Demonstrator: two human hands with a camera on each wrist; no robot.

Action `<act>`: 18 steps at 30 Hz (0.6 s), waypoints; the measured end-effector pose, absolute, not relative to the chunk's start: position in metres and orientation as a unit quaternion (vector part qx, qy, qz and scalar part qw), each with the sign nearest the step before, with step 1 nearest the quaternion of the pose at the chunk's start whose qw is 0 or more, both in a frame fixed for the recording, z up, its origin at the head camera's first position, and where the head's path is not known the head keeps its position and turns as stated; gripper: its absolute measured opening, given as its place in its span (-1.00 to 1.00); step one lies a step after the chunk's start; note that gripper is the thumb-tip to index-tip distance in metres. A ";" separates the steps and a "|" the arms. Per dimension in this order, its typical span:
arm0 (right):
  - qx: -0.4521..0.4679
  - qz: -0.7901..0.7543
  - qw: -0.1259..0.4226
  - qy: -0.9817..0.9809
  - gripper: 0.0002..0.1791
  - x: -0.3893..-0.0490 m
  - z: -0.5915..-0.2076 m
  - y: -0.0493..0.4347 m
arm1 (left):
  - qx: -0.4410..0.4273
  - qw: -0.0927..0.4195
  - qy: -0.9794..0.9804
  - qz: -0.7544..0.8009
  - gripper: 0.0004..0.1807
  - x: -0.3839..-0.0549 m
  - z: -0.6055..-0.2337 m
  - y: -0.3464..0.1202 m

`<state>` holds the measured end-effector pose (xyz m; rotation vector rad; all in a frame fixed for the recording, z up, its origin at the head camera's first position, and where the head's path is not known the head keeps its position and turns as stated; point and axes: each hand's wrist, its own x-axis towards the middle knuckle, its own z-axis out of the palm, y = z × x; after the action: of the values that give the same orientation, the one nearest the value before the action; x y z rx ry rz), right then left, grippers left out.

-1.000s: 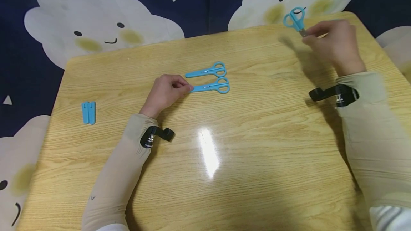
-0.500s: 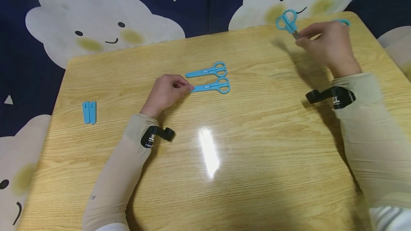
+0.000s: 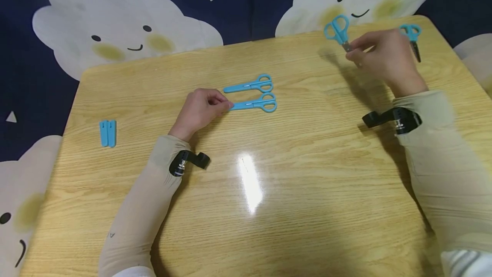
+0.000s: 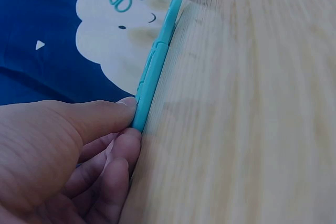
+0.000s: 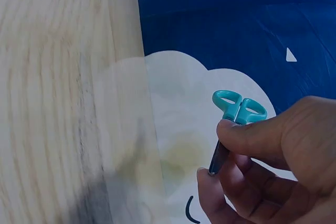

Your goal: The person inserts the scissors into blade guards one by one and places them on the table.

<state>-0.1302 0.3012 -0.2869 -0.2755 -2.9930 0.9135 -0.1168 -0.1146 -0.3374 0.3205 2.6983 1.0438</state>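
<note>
In the head view my left hand (image 3: 200, 110) pinches the covered tip of a pair of blue scissors (image 3: 254, 103), lying flat on the table with a sheath over the blades. Thumb and fingertips close on that tip in the left wrist view too. A second sheathed pair of scissors (image 3: 250, 86) lies just behind it, roughly parallel. My right hand (image 3: 388, 59) holds bare-bladed scissors (image 3: 339, 33) above the far right of the table, handles up. The right wrist view shows thumb and fingers gripping the metal blades (image 5: 218, 157), below the blue handles (image 5: 237, 109).
Another pair of unsheathed scissors (image 3: 413, 37) lies near the far right corner, partly behind my right hand. Two blue blade sheaths (image 3: 108, 133) lie side by side at the left of the wooden table (image 3: 307, 174). A dark cloth with clouds (image 3: 250, 7) hangs behind.
My right hand has moved left and slightly nearer with its scissors, uncovering the unsheathed pair at the far right. The left hand keeps its place on the sheathed scissors.
</note>
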 end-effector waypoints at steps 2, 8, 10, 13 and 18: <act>-0.081 0.296 0.000 -0.952 -0.49 -0.130 -0.288 0.298 | 0.110 0.113 0.921 0.357 -0.83 -0.117 -0.337 -0.114; -0.074 0.289 -0.008 -0.954 -0.53 -0.129 -0.291 0.289 | 0.111 0.112 0.921 0.357 -0.82 -0.117 -0.338 -0.113; -0.073 0.290 -0.011 -0.954 -0.54 -0.129 -0.292 0.287 | 0.111 0.113 0.921 0.356 -0.82 -0.117 -0.337 -0.113; -0.071 0.301 -0.020 -0.951 -0.54 -0.128 -0.293 0.284 | 0.110 0.113 0.922 0.355 -0.81 -0.117 -0.337 -0.113; -0.073 0.315 -0.039 -0.945 -0.53 -0.128 -0.296 0.281 | 0.108 0.115 0.923 0.352 -0.81 -0.117 -0.337 -0.112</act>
<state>-0.1280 0.2812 -0.2961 -0.2355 -3.0468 1.0158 -0.1174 -0.1117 -0.3370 0.3156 2.7035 1.0310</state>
